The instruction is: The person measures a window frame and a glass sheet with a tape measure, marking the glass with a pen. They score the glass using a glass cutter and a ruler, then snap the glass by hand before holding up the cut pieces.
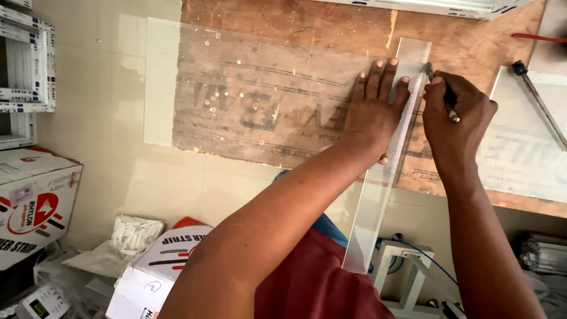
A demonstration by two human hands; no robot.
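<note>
A clear glass sheet [236, 88] lies on a worn plywood table [277, 18] and overhangs its left edge. A long frosted straightedge strip [378, 201] lies across the glass, running from the far side toward me and past the near edge. My left hand [375, 109] presses flat on the glass, fingers spread, against the strip's left side. My right hand [455, 115] grips a small glass cutter [443, 94] with its tip against the strip's right edge near the far end.
Another glass pane [520, 147] lies at the right with a metal tool [540, 103] on it. White window frame sections [26, 65] stand at the left. Cardboard boxes [35, 201] and a bag of white plastic pieces [133, 233] sit on the tiled floor. A white stand [407, 272] is below.
</note>
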